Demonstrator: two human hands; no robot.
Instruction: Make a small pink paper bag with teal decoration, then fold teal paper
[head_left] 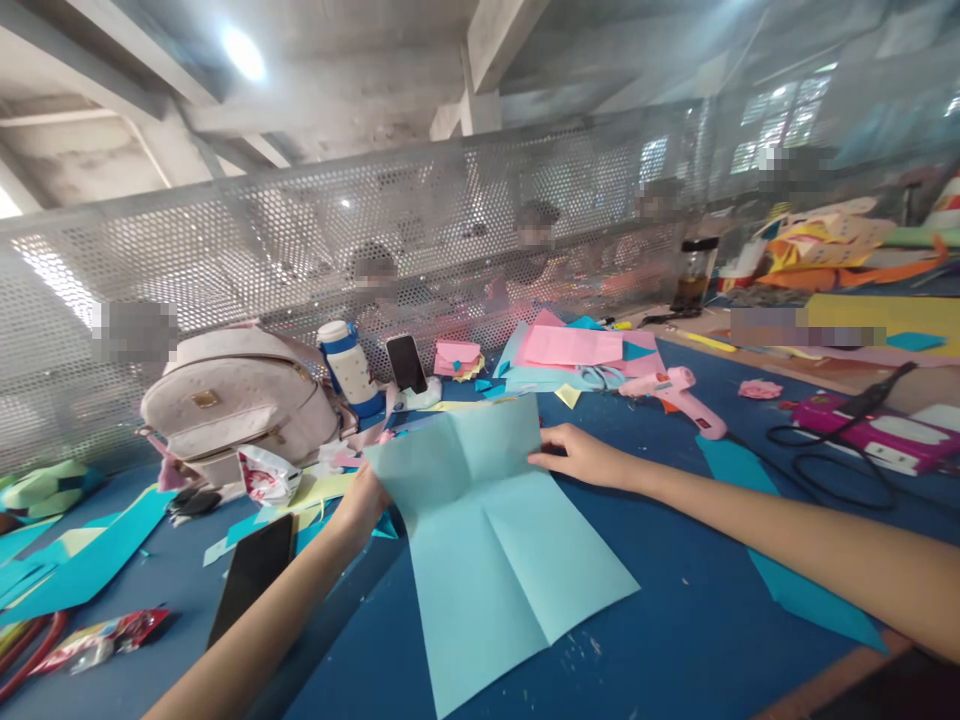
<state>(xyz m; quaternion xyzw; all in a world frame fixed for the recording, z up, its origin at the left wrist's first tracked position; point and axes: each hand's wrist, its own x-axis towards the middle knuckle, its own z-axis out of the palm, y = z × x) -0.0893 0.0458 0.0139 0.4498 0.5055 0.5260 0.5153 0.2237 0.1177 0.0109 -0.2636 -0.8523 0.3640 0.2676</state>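
Note:
A light blue sheet of paper with crossing fold creases lies partly on the blue table, its far half lifted upright. My left hand grips the sheet's left edge, fingers partly hidden behind the paper. On the opposite side, my right hand pinches the right edge between thumb and fingers. Just beyond the right hand rest a pink hot glue gun and light blue scissors. Beside my left forearm lies a dark flat phone-like slab.
A pale backpack, a white and blue bottle and a propped phone stand along the perforated metal screen. Pink and blue paper sheets are piled at the back. A magenta power strip with a black cable sits right.

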